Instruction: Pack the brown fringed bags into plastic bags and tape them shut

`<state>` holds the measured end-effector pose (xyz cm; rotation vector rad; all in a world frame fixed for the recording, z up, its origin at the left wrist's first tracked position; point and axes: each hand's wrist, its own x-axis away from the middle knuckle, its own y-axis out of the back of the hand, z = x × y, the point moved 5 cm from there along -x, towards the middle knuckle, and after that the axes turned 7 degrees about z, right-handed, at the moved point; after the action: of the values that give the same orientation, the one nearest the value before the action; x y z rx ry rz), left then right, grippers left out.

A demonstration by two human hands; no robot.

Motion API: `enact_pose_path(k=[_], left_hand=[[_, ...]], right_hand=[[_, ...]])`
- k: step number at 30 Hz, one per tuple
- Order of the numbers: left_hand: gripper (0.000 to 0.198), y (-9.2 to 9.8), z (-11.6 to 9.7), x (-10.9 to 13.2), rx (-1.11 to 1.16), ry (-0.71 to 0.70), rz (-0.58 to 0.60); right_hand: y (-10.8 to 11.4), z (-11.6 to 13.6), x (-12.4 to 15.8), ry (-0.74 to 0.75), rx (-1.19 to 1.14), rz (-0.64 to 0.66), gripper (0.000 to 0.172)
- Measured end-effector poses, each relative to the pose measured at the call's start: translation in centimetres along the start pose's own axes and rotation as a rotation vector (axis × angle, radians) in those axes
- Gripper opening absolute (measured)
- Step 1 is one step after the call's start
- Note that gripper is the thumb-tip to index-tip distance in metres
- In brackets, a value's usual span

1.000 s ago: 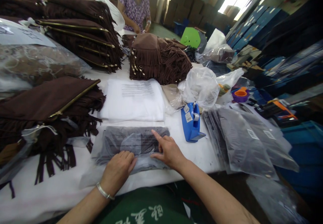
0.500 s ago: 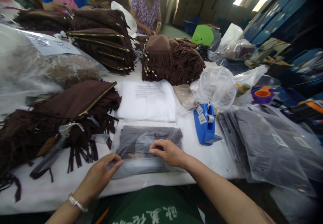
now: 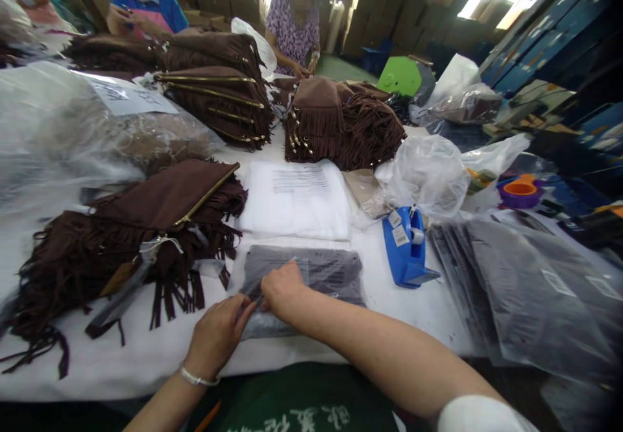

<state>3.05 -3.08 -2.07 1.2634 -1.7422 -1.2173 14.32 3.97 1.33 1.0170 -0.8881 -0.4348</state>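
A clear plastic bag point(image 3: 335, 270) with something dark and flat inside lies on the white table in front of me. My left hand point(image 3: 221, 325) pinches the bag's near left edge between thumb and fingers. Close beside it, my right hand point(image 3: 285, 289) is closed on the same bag, its fingertips partly hidden behind the hand. Just beyond the bag rests a stack of printed white plastic bags point(image 3: 296, 205). To the right stands a blue tape dispenser point(image 3: 406, 250).
Brown fringed bags point(image 3: 160, 202) lie at the left, with a large clear sack point(image 3: 58, 120) behind them. More fringed bags point(image 3: 335, 120) are piled at the back. Packed grey bags point(image 3: 525, 289) overlap at the right. Two co-workers, one in a purple top point(image 3: 294, 30), are across the table.
My right hand has moved left and closed on the bag next to my left hand. My left hand has shifted slightly right. The whole view has shifted a little.
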Motion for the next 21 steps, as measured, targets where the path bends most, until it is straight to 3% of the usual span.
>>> enact_pose_path(k=[6, 12, 16, 18, 21], left_hand=[[0.027, 0.0, -0.4, 0.2, -0.015, -0.022, -0.033], [0.025, 1.5, -1.0, 0.2, -0.125, -0.106, -0.129], [0.037, 2.9, -3.5, -1.7, -0.18, -0.224, -0.186], [0.045, 2.2, -4.7, -3.0, -0.191, -0.26, -0.16], [0.054, -0.3, -5.1, -4.7, -0.204, -0.248, -0.079]], right_hand=[[1.6, -2.5, 3.4, -0.198, 0.027, -0.143, 0.024], [-2.1, -1.1, 5.6, 0.186, -0.055, -0.369, 0.047], [-3.0, -4.4, 7.5, 0.024, -0.117, -0.463, 0.056], [-3.3, -6.5, 8.9, -0.055, -0.129, -0.485, 0.059], [-4.4, -9.0, 10.4, -0.144, -0.148, -0.474, 0.062]])
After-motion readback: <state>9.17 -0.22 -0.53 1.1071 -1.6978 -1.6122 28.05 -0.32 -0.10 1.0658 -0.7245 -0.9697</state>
